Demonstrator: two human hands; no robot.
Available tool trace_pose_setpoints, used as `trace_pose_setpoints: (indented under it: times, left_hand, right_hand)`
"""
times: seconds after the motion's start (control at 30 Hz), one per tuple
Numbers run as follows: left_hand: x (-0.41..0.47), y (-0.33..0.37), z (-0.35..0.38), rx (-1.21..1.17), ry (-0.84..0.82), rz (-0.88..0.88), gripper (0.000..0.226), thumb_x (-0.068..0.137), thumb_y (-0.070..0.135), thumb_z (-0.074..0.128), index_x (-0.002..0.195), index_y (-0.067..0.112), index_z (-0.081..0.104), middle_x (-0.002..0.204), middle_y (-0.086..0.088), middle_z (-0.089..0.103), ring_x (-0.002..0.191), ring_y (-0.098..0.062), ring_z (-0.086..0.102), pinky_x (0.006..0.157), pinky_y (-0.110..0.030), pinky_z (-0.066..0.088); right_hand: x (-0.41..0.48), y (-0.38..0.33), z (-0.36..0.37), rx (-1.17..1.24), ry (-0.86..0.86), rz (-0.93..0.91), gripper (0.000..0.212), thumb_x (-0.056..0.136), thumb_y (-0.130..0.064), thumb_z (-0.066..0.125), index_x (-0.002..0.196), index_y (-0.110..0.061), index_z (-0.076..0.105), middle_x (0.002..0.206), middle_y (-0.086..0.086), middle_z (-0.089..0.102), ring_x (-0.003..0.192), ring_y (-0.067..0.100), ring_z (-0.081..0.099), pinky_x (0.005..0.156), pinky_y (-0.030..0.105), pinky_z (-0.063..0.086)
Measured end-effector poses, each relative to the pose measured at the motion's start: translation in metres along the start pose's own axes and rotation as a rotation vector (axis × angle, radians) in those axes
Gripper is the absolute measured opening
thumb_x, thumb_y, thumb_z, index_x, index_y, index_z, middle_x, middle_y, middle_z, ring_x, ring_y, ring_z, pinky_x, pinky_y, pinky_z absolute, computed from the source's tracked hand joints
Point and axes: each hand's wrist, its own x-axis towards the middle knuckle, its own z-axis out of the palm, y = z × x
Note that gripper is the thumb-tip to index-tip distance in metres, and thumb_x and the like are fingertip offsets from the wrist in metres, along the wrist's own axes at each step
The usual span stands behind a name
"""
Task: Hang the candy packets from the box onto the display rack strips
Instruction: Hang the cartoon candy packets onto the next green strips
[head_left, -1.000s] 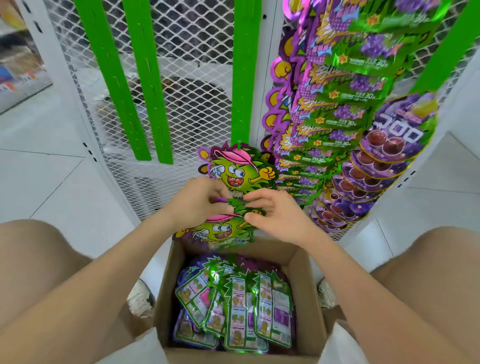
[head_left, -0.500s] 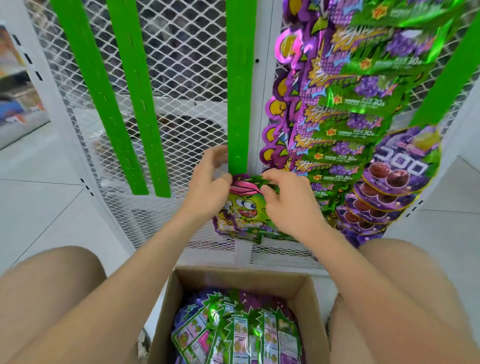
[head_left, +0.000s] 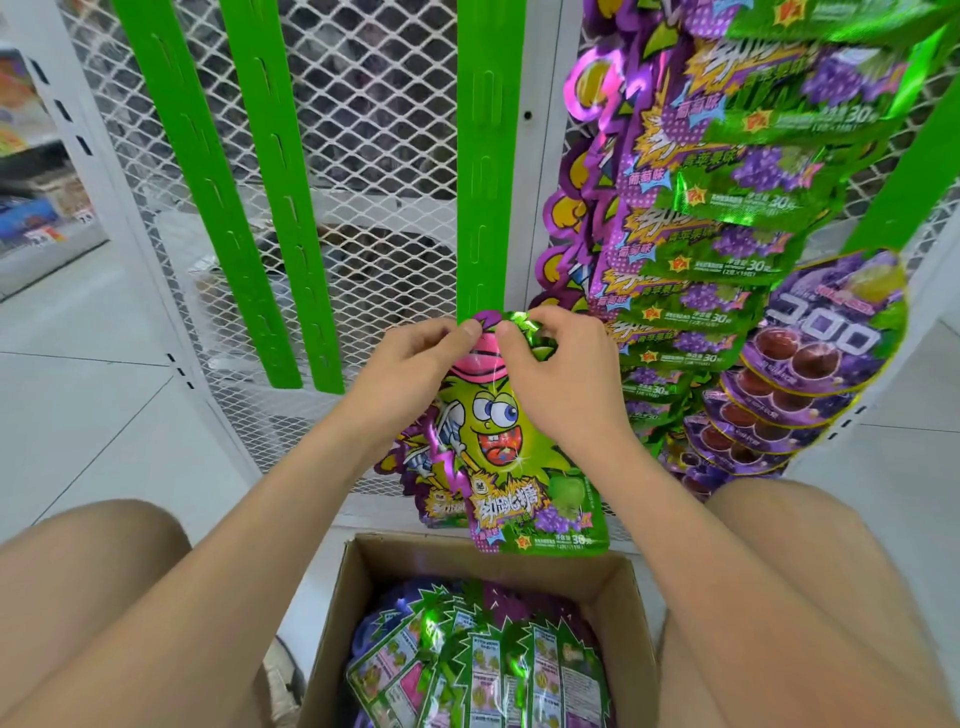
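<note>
A green and purple candy packet (head_left: 511, 467) with a cartoon face hangs upright at the bottom end of the middle green display strip (head_left: 485, 171). My left hand (head_left: 415, 364) pinches its top left corner. My right hand (head_left: 556, 364) pinches its top right edge, right at the strip's lower end. Another packet (head_left: 415, 467) shows just behind it on the left. Below, the open cardboard box (head_left: 631, 597) holds several more packets (head_left: 483, 665) standing on edge.
Two bare green strips (head_left: 249, 208) hang on the white mesh rack (head_left: 374, 130) to the left. A strip on the right carries several hung packets (head_left: 727, 208) and purple grape candy bags (head_left: 826, 343). My bare knees flank the box on a white tiled floor (head_left: 93, 389).
Both hands lifted the packet from over the box up to the strip's lower end. The packet now hangs flat and upright, and my view has moved closer to the rack.
</note>
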Motion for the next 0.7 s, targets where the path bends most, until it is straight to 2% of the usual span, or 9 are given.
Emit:
trace_pose_setpoints:
  times: [0.1,0.23,0.37,0.4,0.43,0.53,0.6,0.63,0.7]
  left_hand:
    - [-0.002,0.001,-0.003,-0.049,-0.044,-0.038,0.032,0.108,0.029,0.06,0.082,0.017,0.074,0.09,-0.006,0.079,0.088,-0.016,0.075,0.082,-0.022,0.057]
    - [-0.005,-0.004,-0.006,0.002,-0.055,-0.043,0.034,0.109,0.03,0.058,0.095,0.003,0.073,0.097,-0.01,0.08,0.092,-0.021,0.075,0.092,-0.034,0.058]
    - [-0.007,-0.021,-0.008,0.41,0.062,0.195,0.024,0.109,0.031,0.057,0.087,0.028,0.064,0.074,0.015,0.067,0.068,-0.003,0.061,0.069,-0.031,0.049]
    - [-0.008,-0.027,-0.009,0.521,0.106,0.26,0.015,0.107,0.03,0.059,0.093,0.032,0.061,0.077,0.019,0.065,0.07,-0.002,0.06,0.071,-0.032,0.048]
    - [-0.012,-0.033,-0.008,0.598,0.133,0.316,0.007,0.105,0.027,0.063,0.107,0.034,0.06,0.088,0.02,0.066,0.081,-0.002,0.062,0.079,-0.037,0.05]
    - [-0.027,-0.05,-0.003,0.809,0.323,0.423,0.059,0.092,0.015,0.072,0.145,0.018,0.047,0.135,-0.003,0.056,0.124,-0.027,0.052,0.104,-0.049,0.043]
    - [-0.04,-0.053,0.002,0.943,0.448,0.481,0.058,0.084,0.013,0.071,0.139,0.013,0.051,0.134,-0.011,0.052,0.124,-0.034,0.048,0.102,-0.046,0.04]
    - [-0.044,-0.06,0.004,0.999,0.442,0.505,0.051,0.083,0.013,0.069,0.131,0.013,0.054,0.127,-0.01,0.055,0.117,-0.035,0.05,0.096,-0.046,0.042]
    - [-0.051,-0.083,0.011,1.045,0.218,0.406,0.033,0.084,0.014,0.068,0.115,0.018,0.057,0.11,-0.005,0.061,0.102,-0.033,0.058,0.081,-0.047,0.048]
  right_hand:
    - [-0.002,0.001,0.001,0.001,-0.041,0.029,0.031,0.096,-0.039,0.068,0.077,-0.014,0.072,0.062,-0.003,0.065,0.063,0.02,0.059,0.063,0.032,0.038]
    - [-0.006,0.01,0.0,-0.069,-0.116,0.025,0.033,0.098,-0.042,0.067,0.08,-0.015,0.072,0.069,0.0,0.068,0.072,0.025,0.063,0.072,0.036,0.043]
    - [-0.011,0.024,0.002,-0.189,-0.22,0.015,0.033,0.099,-0.05,0.063,0.088,-0.02,0.069,0.081,-0.001,0.069,0.087,0.031,0.063,0.076,0.038,0.044]
    - [-0.013,0.026,0.002,-0.221,-0.226,0.005,0.03,0.099,-0.05,0.064,0.093,-0.021,0.07,0.086,-0.002,0.07,0.091,0.029,0.064,0.079,0.038,0.046]
    - [-0.016,0.026,0.0,-0.257,-0.206,-0.018,0.028,0.097,-0.049,0.067,0.101,-0.021,0.071,0.092,-0.004,0.072,0.096,0.025,0.065,0.083,0.038,0.05]
    - [-0.028,0.02,-0.011,-0.372,-0.048,-0.168,0.033,0.095,-0.031,0.071,0.123,-0.016,0.065,0.108,0.0,0.067,0.105,0.022,0.058,0.094,0.039,0.048]
    - [-0.038,0.016,-0.016,-0.329,-0.013,-0.25,0.029,0.091,-0.017,0.069,0.119,-0.014,0.063,0.102,0.001,0.063,0.101,0.022,0.054,0.091,0.036,0.045]
    - [-0.044,0.017,-0.017,-0.287,-0.082,-0.253,0.025,0.09,-0.014,0.067,0.114,-0.016,0.063,0.096,-0.001,0.064,0.095,0.02,0.055,0.086,0.036,0.046]
    - [-0.058,0.021,-0.014,-0.265,-0.374,-0.183,0.013,0.09,-0.018,0.063,0.102,-0.021,0.065,0.081,-0.006,0.066,0.081,0.017,0.062,0.077,0.037,0.053]
